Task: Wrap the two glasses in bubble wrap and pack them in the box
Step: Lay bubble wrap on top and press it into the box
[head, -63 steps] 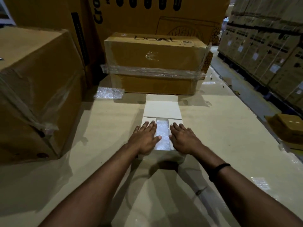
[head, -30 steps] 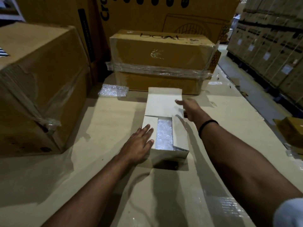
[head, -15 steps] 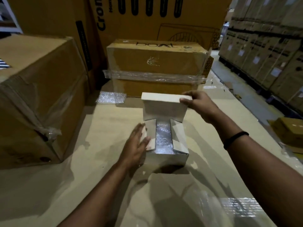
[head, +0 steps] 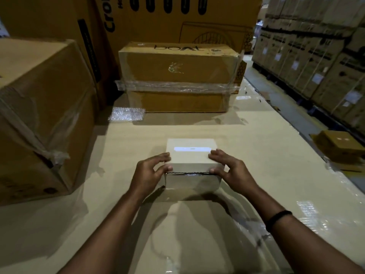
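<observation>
Left hand (head: 150,171) and right hand (head: 231,169) each grip a near corner of the box (head: 190,155) lid, thumbs on its front edge, fingers on top. Lid's almost down with just a thin dark gap, so the glasses can't be seen. Box sits mid-bench (head: 256,155), between both hands. Bubble wrap scrap (head: 126,113) at 11 o'clock, taped carton (head: 177,72) at 12, big carton (head: 39,115) at 9.

White box (head: 190,153); brown carton (head: 177,64); black wristband (head: 278,219); beige cardboard surface (head: 256,155); silvery dotted bubble wrap (head: 126,114).
</observation>
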A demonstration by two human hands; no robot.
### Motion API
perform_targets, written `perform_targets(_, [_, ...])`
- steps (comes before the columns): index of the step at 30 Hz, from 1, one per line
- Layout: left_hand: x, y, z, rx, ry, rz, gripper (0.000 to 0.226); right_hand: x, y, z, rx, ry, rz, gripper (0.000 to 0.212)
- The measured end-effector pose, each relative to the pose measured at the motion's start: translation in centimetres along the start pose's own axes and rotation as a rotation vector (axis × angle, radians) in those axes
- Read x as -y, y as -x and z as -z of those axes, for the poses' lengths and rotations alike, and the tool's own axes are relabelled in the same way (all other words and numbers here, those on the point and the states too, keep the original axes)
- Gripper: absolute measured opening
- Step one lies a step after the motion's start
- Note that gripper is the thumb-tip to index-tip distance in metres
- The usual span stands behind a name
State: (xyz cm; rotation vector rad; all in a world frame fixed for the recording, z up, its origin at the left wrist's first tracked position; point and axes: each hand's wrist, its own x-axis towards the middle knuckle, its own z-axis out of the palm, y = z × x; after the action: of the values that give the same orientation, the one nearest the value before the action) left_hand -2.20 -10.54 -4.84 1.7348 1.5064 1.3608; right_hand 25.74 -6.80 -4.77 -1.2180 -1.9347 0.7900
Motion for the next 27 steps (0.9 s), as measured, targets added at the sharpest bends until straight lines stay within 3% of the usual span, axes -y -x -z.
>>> perform_targets(6, [1.1, 1.2, -1.2, -0.071, -0.04, -0.027, 0.019, -0.7, 0.7, -0.7, -0.017, 0.09, 0.05, 0.046])
perform_targets(12, [1.0, 1.5, -1.1, -0.04, -0.161, -0.074, 0.023, -0.1, 0.6, -0.3, 0.008, 0.18, 0.085, 0.04])
perform_targets(16, [-0.4, -2.1, -1.6, 0.117, -0.222, 0.03, 0.048, 1.3, -3.3, 0.7, 0.031, 0.28, -0.02, 0.051])
perform_targets(22, [0.1, -5.9, -4.1, 0.479, -0.53, 0.177, 0.063, 0.4, -7.8, -1.3, 0.298, 0.492, -0.164, 0.064])
perform_targets(27, [1.1, -5.3, -4.7, 0.486, -0.621, 0.149, 0.059, -0.3, -6.7, -2.2, 0.288, 0.593, -0.161, 0.063])
